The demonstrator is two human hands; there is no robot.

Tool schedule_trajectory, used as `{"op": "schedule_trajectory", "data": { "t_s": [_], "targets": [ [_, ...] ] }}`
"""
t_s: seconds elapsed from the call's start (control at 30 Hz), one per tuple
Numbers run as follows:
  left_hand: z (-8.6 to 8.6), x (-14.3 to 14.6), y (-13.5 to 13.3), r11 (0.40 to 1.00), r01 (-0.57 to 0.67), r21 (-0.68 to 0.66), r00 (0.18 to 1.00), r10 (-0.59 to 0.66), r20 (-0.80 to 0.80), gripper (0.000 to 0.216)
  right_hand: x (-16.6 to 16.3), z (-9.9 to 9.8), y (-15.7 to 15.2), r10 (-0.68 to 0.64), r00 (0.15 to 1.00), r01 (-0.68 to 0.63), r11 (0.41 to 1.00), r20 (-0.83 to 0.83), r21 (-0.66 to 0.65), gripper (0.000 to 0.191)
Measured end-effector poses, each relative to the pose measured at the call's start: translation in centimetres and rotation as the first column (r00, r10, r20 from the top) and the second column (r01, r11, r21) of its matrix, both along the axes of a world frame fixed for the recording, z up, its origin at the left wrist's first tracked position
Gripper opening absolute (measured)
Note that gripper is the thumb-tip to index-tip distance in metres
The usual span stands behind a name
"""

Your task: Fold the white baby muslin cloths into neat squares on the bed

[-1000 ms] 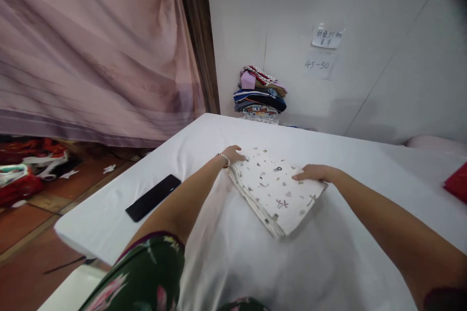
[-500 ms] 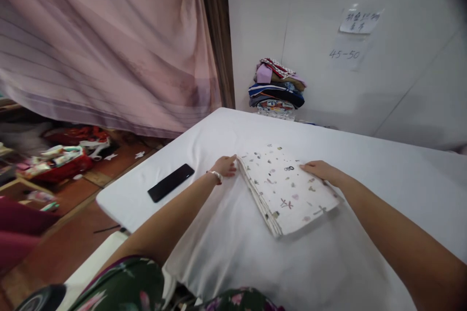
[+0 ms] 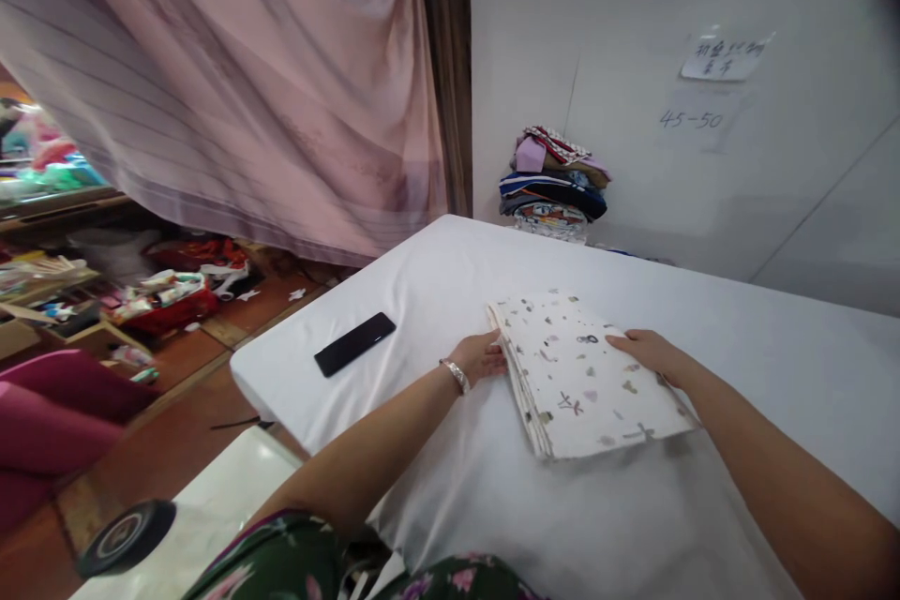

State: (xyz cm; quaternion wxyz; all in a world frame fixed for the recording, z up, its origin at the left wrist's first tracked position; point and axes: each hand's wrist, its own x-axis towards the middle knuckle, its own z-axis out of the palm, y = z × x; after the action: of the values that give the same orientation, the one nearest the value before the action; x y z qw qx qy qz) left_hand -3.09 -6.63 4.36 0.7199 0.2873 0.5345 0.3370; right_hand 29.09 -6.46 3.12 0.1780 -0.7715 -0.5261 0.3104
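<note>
A folded white cloth [image 3: 583,384] with small printed motifs lies on the white-covered table, its layered edges stacked along the left side. My left hand [image 3: 480,358], with a bracelet at the wrist, is at that left edge, fingers curled against the layers and the thumb near the top surface. On the right side my right hand [image 3: 653,354] grips the cloth, thumb on top; its other fingers are partly hidden. Left of my hands a black smartphone [image 3: 355,344] rests on the table.
The white table [image 3: 457,253] has its left corner near the phone. A stack of folded fabrics [image 3: 554,183] stands behind it against the wall. A pink curtain [image 3: 316,94] hangs at back left. A red basket [image 3: 183,302] and a pink chair [image 3: 60,412] are at left.
My left hand has slid from the cloth's far left corner a little toward me along its edge. My right hand stays on the right side. The view has turned slightly left.
</note>
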Motion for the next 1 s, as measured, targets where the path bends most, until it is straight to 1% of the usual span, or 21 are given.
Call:
{"op": "schedule_trajectory", "data": {
  "t_s": [0.07,0.17,0.23,0.3,0.37,0.4,0.47,0.5,0.57,0.6,0.63,0.7,0.77,0.83,0.93,1.0],
  "targets": [
    [-0.2,0.7,0.2,1.0,0.009,0.006,1.0,-0.009,-0.004,0.023,1.1,-0.3,-1.4,-0.008,0.999,0.008,1.0,0.032,0.002,0.056],
    [-0.6,1.8,0.2,0.995,0.098,0.019,0.995,-0.098,-0.02,0.023,2.6,-0.7,-3.3,0.01,0.995,-0.005,0.999,0.097,-0.051,0.049],
    [-0.8,2.5,0.0,0.984,0.173,0.033,0.983,-0.171,-0.068,0.027,3.1,-0.5,-4.1,0.028,0.981,-0.013,0.997,0.194,-0.081,0.049],
    [-1.0,3.1,-0.1,0.973,0.224,0.06,0.965,-0.213,-0.151,0.034,2.9,0.1,-4.5,0.046,0.95,-0.037,0.999,0.309,-0.036,0.053],
    [-1.2,3.7,-0.1,0.96,0.262,0.096,0.938,-0.23,-0.259,0.042,1.6,0.7,-4.7,0.058,0.925,-0.1,0.99,0.375,0.096,0.059],
    [-1.4,3.9,-0.1,0.952,0.281,0.122,0.918,-0.23,-0.322,0.046,0.7,0.9,-4.8,0.08,0.919,-0.158,0.972,0.385,0.173,0.061],
    [-1.7,4.2,-0.2,0.927,0.325,0.189,0.87,-0.215,-0.443,0.051,-1.5,0.8,-4.9,0.176,0.901,-0.303,0.909,0.397,0.285,0.063],
    [-1.8,4.2,-0.3,0.911,0.348,0.22,0.847,-0.206,-0.49,0.052,-2.6,0.6,-4.9,0.24,0.879,-0.381,0.873,0.412,0.303,0.063],
    [-2.0,4.3,-0.4,0.889,0.373,0.267,0.822,-0.183,-0.54,0.051,-4.2,-0.4,-5.1,0.37,0.813,-0.515,0.817,0.45,0.26,0.064],
    [-2.1,4.2,-0.4,0.886,0.372,0.277,0.819,-0.173,-0.546,0.05,-4.8,-0.9,-5.1,0.421,0.781,-0.558,0.802,0.461,0.213,0.064],
    [-2.1,4.2,-0.4,0.886,0.368,0.281,0.821,-0.168,-0.545,0.048,-5.1,-1.3,-5.1,0.456,0.759,-0.581,0.797,0.465,0.166,0.065],
    [-2.3,4.0,-0.4,0.888,0.362,0.284,0.831,-0.169,-0.53,0.046,-5.3,-1.6,-5.1,0.488,0.741,-0.592,0.799,0.461,0.104,0.066],
    [-2.4,3.9,-0.2,0.894,0.354,0.275,0.842,-0.176,-0.511,0.045,-5.5,-1.1,-5.1,0.475,0.749,-0.581,0.807,0.462,0.112,0.064],
    [-2.7,3.8,0.1,0.902,0.345,0.259,0.85,-0.183,-0.494,0.044,-6.3,-0.2,-5.1,0.459,0.755,-0.583,0.797,0.468,0.159,0.062],
    [-3.1,3.7,0.4,0.905,0.334,0.262,0.865,-0.184,-0.467,0.039,-8.6,0.4,-5.6,0.502,0.728,-0.643,0.737,0.467,0.209,0.061],
    [-3.4,3.8,0.4,0.901,0.33,0.283,0.875,-0.18,-0.449,0.035,-10.3,-0.2,-6.0,0.565,0.691,-0.692,0.697,0.451,0.186,0.062]
  ]
}}
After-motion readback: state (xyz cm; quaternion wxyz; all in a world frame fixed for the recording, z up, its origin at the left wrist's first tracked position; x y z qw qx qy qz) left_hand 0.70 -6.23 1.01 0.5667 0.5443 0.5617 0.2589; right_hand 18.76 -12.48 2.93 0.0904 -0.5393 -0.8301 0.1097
